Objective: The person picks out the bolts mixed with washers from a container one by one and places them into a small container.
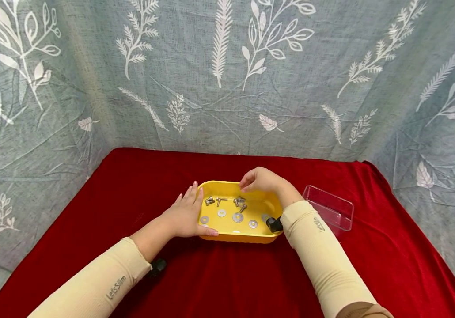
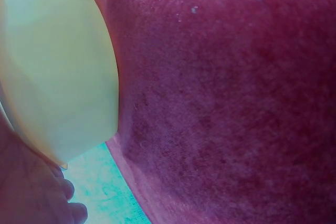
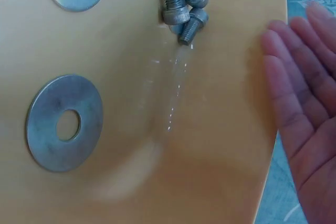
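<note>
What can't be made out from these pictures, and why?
Head: rightmost washer, partly behind the black wrist camera.
Head: screws, threads too small.
Left wrist: contents of the yellow tray, hidden by its side.
Left wrist: left hand, cut by frame edges.
Right wrist: upper washer, cut off by top edge.

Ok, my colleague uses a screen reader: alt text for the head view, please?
A person's left hand rests against a yellow tray holding screws and washers; the right hand is near its far rim. A clear box sits to the right on red cloth.
</note>
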Motion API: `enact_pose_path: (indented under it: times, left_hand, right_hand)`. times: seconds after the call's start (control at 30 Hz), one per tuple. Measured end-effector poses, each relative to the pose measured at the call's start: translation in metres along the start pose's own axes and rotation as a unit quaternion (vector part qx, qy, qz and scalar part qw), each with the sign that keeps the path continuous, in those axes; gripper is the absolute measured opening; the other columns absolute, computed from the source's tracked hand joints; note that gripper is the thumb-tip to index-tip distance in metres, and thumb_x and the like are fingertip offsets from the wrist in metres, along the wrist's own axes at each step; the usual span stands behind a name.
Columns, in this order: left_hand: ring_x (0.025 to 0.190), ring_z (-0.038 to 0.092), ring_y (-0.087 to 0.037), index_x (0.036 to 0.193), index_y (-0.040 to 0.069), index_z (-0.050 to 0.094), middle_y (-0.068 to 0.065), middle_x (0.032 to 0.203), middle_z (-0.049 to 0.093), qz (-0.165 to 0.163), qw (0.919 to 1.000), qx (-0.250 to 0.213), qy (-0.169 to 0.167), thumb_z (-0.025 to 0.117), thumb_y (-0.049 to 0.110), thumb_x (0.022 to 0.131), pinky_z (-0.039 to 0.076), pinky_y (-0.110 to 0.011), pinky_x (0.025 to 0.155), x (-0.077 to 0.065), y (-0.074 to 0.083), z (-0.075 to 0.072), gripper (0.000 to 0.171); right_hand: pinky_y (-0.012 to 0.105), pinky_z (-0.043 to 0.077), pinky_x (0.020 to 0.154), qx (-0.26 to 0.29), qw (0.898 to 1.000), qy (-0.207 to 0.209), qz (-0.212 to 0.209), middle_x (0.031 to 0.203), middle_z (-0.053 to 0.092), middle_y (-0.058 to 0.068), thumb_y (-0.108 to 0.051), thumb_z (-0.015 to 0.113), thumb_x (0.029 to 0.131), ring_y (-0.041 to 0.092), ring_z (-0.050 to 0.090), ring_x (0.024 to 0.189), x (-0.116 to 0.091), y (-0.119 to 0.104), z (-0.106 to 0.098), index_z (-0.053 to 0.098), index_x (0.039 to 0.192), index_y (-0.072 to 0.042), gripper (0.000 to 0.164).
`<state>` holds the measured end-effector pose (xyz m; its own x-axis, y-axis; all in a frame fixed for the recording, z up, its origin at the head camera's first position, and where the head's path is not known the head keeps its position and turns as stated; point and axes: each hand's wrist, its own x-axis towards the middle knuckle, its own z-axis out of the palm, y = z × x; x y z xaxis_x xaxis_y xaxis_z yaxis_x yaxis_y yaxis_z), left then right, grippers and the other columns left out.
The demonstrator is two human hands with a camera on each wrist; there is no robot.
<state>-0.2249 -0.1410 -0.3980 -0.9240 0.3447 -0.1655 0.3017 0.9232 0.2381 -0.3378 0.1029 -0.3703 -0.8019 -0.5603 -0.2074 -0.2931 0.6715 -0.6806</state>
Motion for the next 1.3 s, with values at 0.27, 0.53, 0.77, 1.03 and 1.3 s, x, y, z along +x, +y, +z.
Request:
enact_pose_path:
  times: [0.27, 0.53, 0.77, 1.03, 1.3]
  left_hand:
    - [0.139, -0.004, -0.032, 0.145, -0.001, 0.000, -0.020, 0.150, -0.012, 0.005, 1.0000, -0.001, 0.000, 0.053, 0.081, 0.062, 0.008, -0.049, 0.110, -0.001, 0.000, -0.001, 0.128]
    - [0.139, -0.003, -0.032, 0.145, -0.001, 0.001, -0.021, 0.150, -0.011, 0.007, 1.0000, 0.001, 0.003, 0.053, 0.082, 0.062, 0.008, -0.049, 0.110, -0.001, 0.000, 0.000, 0.128]
    - [0.139, -0.003, -0.032, 0.145, -0.001, 0.002, -0.020, 0.150, -0.011, 0.008, 1.0000, 0.003, 0.005, 0.054, 0.080, 0.063, 0.008, -0.049, 0.110, -0.001, 0.000, 0.000, 0.127]
    - [0.139, -0.003, -0.032, 0.145, 0.000, 0.000, -0.020, 0.150, -0.012, 0.007, 0.9999, 0.007, 0.006, 0.053, 0.080, 0.063, 0.009, -0.049, 0.110, -0.001, -0.001, 0.001, 0.127]
    - [0.139, -0.004, -0.032, 0.146, 0.000, 0.002, -0.020, 0.150, -0.012, 0.008, 0.9999, 0.005, 0.005, 0.054, 0.080, 0.063, 0.009, -0.049, 0.110, -0.002, -0.001, 0.001, 0.126]
  right_hand:
    - [0.025, 0.048, 0.080, -0.013, 0.997, -0.072, 0.027, 0.093, 0.069, 0.002, -0.007, 0.070, 0.079, 0.011, 0.061, 0.085, 0.000, 0.005, 0.011, 0.071, 0.099, -0.005, 0.020]
    - [0.024, 0.049, 0.078, -0.080, 0.991, -0.106, 0.016, 0.094, 0.068, 0.002, -0.001, 0.069, 0.078, 0.011, 0.061, 0.086, 0.005, 0.006, 0.021, 0.070, 0.098, -0.006, 0.021]
    - [0.023, 0.047, 0.067, -0.102, 0.985, -0.139, 0.019, 0.083, 0.064, -0.001, 0.002, 0.069, 0.077, 0.011, 0.056, 0.075, 0.006, 0.003, 0.032, 0.068, 0.088, -0.009, 0.016]
    - [0.021, 0.037, 0.053, -0.106, 0.985, -0.135, 0.014, 0.067, 0.053, -0.002, -0.006, 0.074, 0.074, 0.010, 0.044, 0.058, 0.006, 0.005, 0.037, 0.060, 0.076, -0.007, 0.014]
    - [0.022, 0.047, 0.058, -0.049, 0.989, -0.142, 0.015, 0.070, 0.061, 0.001, -0.007, 0.074, 0.075, 0.010, 0.055, 0.060, 0.006, 0.010, 0.038, 0.060, 0.086, -0.004, 0.018]
